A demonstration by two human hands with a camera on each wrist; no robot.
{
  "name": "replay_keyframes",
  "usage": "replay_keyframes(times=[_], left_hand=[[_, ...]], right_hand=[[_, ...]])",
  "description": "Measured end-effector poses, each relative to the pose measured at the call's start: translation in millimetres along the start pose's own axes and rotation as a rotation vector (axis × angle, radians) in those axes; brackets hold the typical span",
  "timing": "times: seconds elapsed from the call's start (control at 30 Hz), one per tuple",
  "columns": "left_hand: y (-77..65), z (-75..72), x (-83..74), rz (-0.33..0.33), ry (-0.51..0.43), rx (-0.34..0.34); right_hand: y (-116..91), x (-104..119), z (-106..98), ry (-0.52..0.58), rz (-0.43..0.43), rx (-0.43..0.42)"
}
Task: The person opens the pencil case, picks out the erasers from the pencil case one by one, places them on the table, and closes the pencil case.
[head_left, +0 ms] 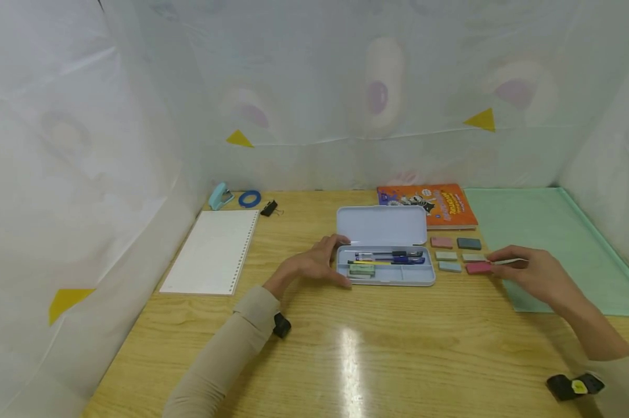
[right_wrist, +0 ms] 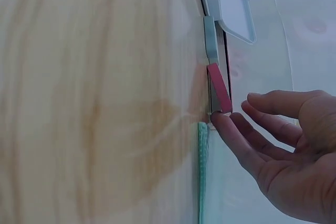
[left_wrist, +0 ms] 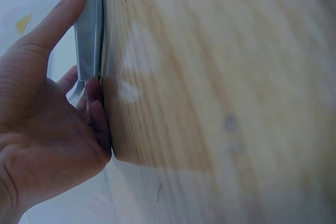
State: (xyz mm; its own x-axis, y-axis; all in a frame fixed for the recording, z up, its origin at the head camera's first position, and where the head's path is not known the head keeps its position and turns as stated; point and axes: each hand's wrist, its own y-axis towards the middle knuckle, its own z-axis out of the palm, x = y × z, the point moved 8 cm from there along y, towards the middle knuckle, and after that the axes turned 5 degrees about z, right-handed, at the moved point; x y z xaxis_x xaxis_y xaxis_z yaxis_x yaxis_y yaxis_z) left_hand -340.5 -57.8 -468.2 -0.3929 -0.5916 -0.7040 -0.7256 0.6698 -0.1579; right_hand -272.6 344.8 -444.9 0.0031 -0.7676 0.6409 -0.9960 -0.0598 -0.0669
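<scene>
At the left end of an open pale blue pencil case, my left hand spans the side, thumb at the front corner and fingers toward the hinge. The left wrist view shows that thumb along the case wall. Several pens and a green eraser lie inside. To the right, my right hand holds the end of a pinkish-red eraser in its fingertips. In the right wrist view this eraser is tilted, its near end raised; the exact finger contact is partly hidden.
Other erasers lie in two columns between case and hand. Behind is an orange book; a green mat covers the right. On the left are a notebook, stapler, tape roll and binder clip.
</scene>
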Motion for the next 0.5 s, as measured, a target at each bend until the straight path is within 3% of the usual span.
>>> replay_keyframes(times=[0.3,0.5], left_hand=[[0.9,1.0,2.3,-0.009,0.004,0.0],[0.0,0.5,2.9,-0.015,0.008,0.001]], right_hand=[[-3,3,-12,0.056,0.015,-0.016],[4,35,8,0.151,-0.069,0.028]])
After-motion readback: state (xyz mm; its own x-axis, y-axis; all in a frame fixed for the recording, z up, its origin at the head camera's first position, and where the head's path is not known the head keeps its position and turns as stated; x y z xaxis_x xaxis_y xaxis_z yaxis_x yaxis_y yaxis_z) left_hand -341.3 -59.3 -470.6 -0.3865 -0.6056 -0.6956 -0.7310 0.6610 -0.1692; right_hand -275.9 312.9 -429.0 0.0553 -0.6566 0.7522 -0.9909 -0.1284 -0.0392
